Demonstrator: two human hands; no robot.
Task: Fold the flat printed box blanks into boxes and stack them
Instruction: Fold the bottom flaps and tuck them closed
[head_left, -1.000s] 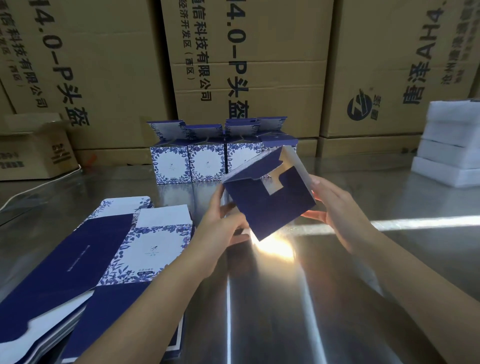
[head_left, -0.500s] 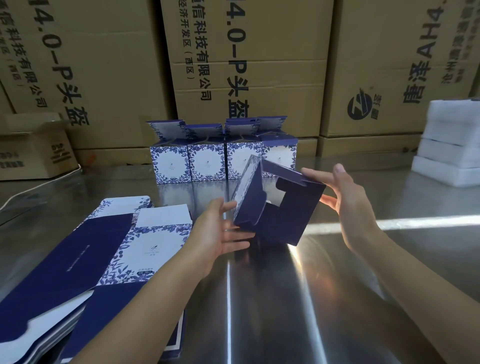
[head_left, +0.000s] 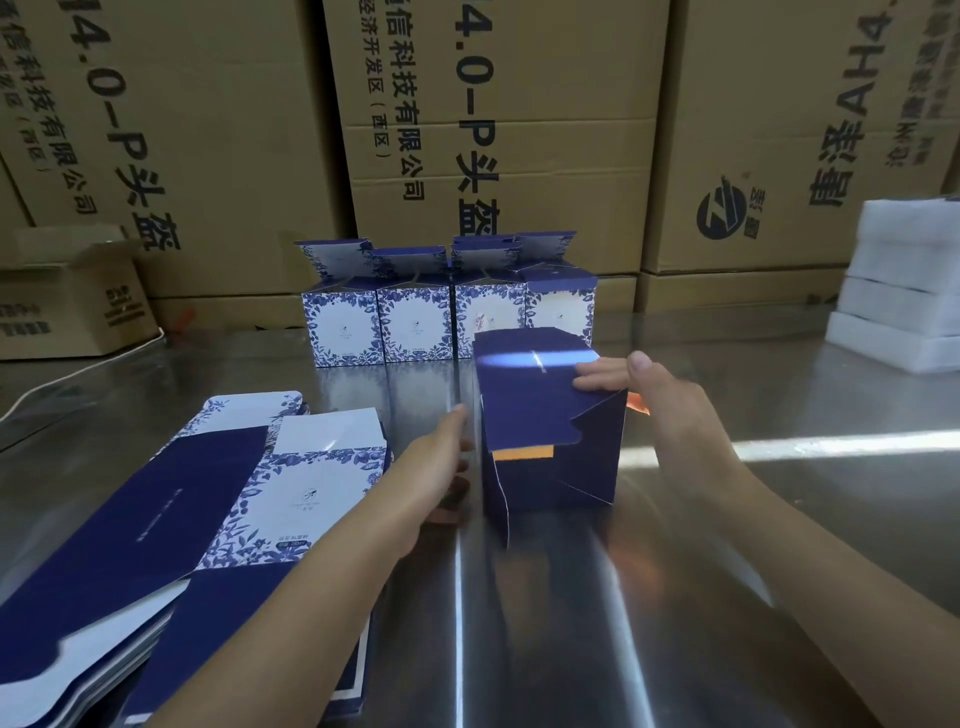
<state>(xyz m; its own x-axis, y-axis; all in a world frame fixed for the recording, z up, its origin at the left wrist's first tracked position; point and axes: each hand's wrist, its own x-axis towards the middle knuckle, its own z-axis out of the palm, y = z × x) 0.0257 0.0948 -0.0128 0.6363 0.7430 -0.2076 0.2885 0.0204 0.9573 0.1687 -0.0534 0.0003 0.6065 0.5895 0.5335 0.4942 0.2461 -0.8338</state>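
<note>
A dark blue box (head_left: 535, 415) stands half folded on the steel table (head_left: 753, 545), its bottom flaps turned toward me and partly tucked. My left hand (head_left: 434, 467) rests with straight fingers against the box's left side. My right hand (head_left: 657, 410) lies at the right side, its fingers flat on a folded flap. At the left is a pile of flat blue-and-white printed blanks (head_left: 218, 499). Several folded boxes (head_left: 415, 327) with floral fronts stand in a row behind, their top flaps up.
Large brown cartons (head_left: 493, 130) wall off the back of the table. A small open carton (head_left: 67, 306) sits at the far left. White foam slabs (head_left: 904, 291) are stacked at the right edge.
The box was held tilted in the air and still flat-sided. It has since opened into a box shape and come down onto the table, with my hands moved to its two sides.
</note>
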